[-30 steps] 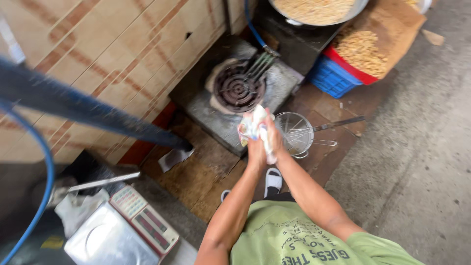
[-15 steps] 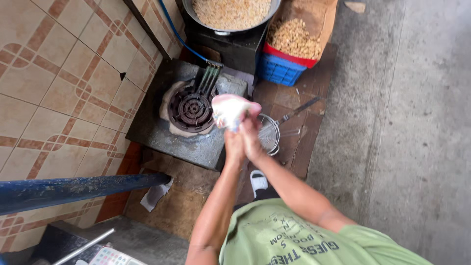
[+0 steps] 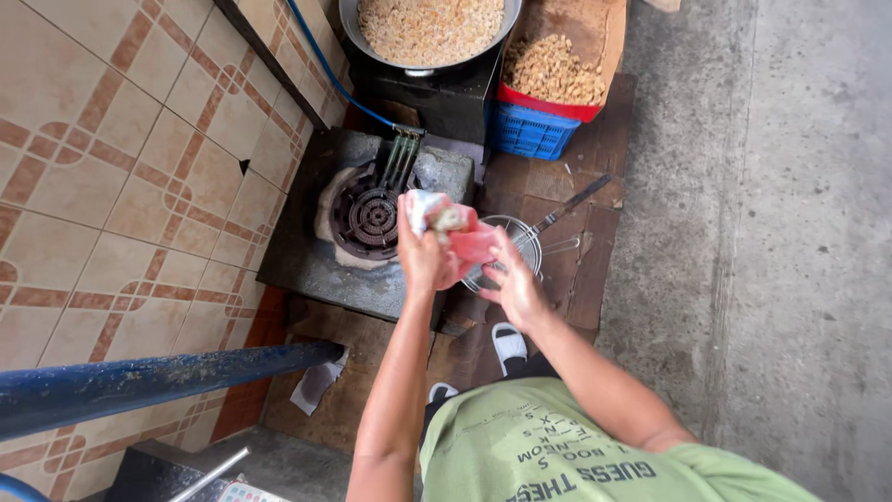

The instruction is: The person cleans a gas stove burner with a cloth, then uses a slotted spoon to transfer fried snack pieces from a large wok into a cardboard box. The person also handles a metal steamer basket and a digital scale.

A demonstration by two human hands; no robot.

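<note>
My left hand (image 3: 423,258) grips the bunched neck of a thin plastic bag (image 3: 460,234), white and pinkish red, held up in front of my chest. My right hand (image 3: 514,284) is just to the right of it, fingers curled on the bag's red lower part. Both hands hover above the right edge of a round gas burner (image 3: 369,217) set in a dark metal stand, and over a wire mesh skimmer (image 3: 520,244) lying on wooden boards.
A large pan of pale fried food (image 3: 427,28) sits at the top. Next to it a blue crate (image 3: 530,130) holds a red tray of brownish snacks (image 3: 553,70). Tiled wall on the left, a blue pipe (image 3: 158,381) at lower left, concrete floor on the right.
The view has shifted toward the pan and crate. My hands have come apart on the bag; the left one now pinches its top while the right slid lower and rightward.
</note>
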